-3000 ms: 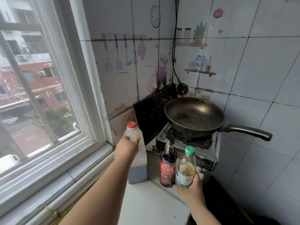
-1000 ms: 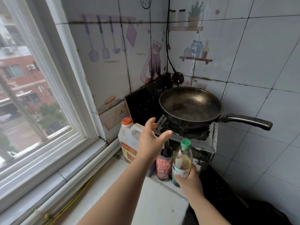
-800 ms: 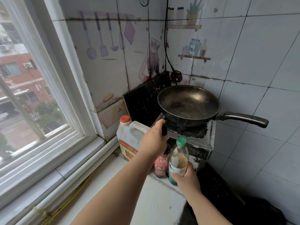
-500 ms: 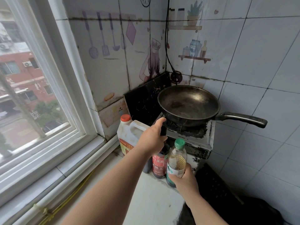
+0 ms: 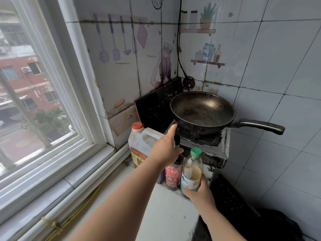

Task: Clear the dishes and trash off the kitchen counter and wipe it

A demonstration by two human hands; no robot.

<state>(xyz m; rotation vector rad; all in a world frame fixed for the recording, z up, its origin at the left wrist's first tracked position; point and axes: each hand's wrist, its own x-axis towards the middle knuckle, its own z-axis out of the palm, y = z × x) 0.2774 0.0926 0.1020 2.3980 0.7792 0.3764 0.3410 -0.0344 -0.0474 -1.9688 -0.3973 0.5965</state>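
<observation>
On the white counter (image 5: 161,216) in front of the stove stand three containers. My left hand (image 5: 165,147) grips the black neck of the dark soy sauce bottle (image 5: 172,176), with one finger sticking up past it. My right hand (image 5: 199,191) holds the lower part of the clear bottle with a green cap (image 5: 192,168), which stands upright right beside the soy bottle. A white plastic jug with a red cap (image 5: 141,145) sits to the left, against the wall, partly hidden by my left hand.
A dark frying pan (image 5: 202,110) rests on the grimy single-burner stove (image 5: 210,146), its handle pointing right. A window with a white sill (image 5: 57,164) runs along the left. Tiled walls close the corner, and a black cord (image 5: 178,49) hangs down there.
My left hand let go of the jug, which now stands against the wall, and moved right onto the soy sauce bottle's neck. My right hand kept hold of the green-capped bottle.
</observation>
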